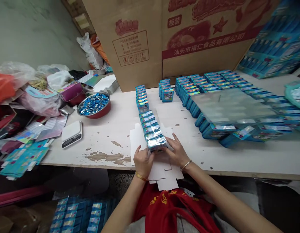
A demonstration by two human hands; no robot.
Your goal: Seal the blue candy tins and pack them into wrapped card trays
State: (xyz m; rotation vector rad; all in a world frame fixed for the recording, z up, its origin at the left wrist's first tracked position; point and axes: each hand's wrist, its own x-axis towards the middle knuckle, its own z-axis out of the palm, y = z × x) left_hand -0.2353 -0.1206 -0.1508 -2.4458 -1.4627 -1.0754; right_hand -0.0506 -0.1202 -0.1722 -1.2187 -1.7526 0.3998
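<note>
Blue boxes [150,124], one row: ran from the hands toward twelve o'clock, glossy film over the near end. Left hand [143,161]: curled at the near-left corner; grip could not be told. Right hand [177,153]: fingers partly spread at the near-right corner; grip likewise unclear. Red bowl [104,112]: stood at ten o'clock.

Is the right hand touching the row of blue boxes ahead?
Touching: the head view shows the right hand, fingers against the near right corner of the row of blue boxes.
</note>
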